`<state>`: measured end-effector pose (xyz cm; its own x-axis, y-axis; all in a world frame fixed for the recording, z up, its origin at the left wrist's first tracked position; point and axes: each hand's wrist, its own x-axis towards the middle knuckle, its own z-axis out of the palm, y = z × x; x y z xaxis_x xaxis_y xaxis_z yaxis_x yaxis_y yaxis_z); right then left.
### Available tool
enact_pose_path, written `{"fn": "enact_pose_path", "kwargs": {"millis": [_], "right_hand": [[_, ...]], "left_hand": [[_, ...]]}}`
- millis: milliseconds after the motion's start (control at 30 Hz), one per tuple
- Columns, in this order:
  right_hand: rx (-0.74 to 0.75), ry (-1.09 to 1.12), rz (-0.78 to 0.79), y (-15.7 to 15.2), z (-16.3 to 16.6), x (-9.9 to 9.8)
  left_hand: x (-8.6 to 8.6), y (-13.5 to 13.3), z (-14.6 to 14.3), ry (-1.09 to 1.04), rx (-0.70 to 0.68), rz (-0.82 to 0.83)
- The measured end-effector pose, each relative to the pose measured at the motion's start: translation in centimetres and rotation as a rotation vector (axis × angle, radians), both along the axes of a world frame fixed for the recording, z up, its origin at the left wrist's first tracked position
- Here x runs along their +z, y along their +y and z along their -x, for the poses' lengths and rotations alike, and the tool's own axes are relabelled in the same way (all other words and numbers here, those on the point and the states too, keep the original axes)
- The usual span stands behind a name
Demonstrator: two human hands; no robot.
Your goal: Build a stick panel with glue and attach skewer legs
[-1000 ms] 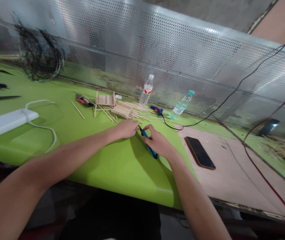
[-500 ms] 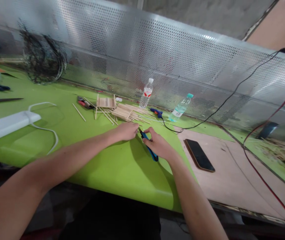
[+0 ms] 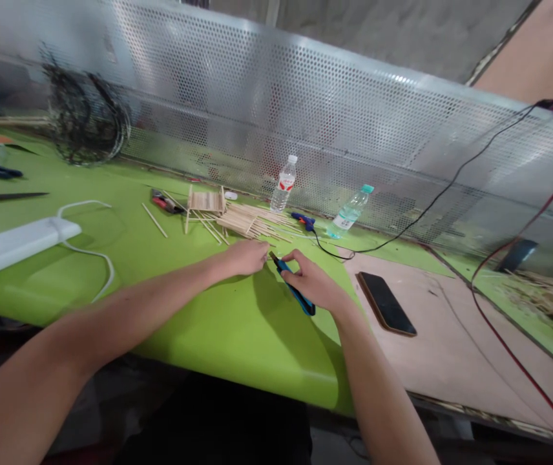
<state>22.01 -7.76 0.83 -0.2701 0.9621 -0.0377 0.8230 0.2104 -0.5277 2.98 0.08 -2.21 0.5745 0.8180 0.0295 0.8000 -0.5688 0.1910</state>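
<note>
My right hand (image 3: 313, 281) is wrapped round a pair of blue-handled pliers (image 3: 300, 298), whose dark jaws point away toward my left hand. Close to the jaw tips, my left hand (image 3: 250, 258) is closed low over the green table, its fingers pinched together. Whatever sits in that pinch is too small or hidden to make out. Just beyond both hands lie a pile of thin wooden sticks (image 3: 267, 223) and a flat panel of sticks (image 3: 236, 223). A small stick-built frame (image 3: 206, 202) stands beside the panel.
A blue glue gun (image 3: 303, 221) with a black cord, a clear bottle (image 3: 284, 184) and a greenish bottle (image 3: 351, 212) stand near the mesh screen (image 3: 238, 90). Red-handled cutters (image 3: 165, 201) lie left, a white power strip (image 3: 22, 245) farther left, a phone (image 3: 387, 303) right.
The pliers and my right hand have shifted slightly right, opening a small gap between jaws and left hand. My left hand stays nearly in place.
</note>
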Motion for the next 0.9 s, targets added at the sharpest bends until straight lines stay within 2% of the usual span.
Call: {"fn": "enact_pose_path", "kwargs": {"millis": [367,600,800,900], "right_hand": [[-0.053,-0.013,-0.021,0.27,0.52,-0.51],[-0.036,-0.016,0.025,-0.03,0.23,0.01],[-0.045,-0.019,-0.028,0.31,0.47,-0.76],[-0.026,-0.019,-0.013,0.19,0.13,-0.54]], "left_hand": [[-0.4,0.46,0.46,-0.035,-0.033,-0.012],[-0.44,0.4,0.13,-0.011,-0.018,-0.017],[-0.56,0.41,0.3,-0.017,-0.029,-0.044],[-0.32,0.14,0.33,-0.02,-0.031,-0.033]]}}
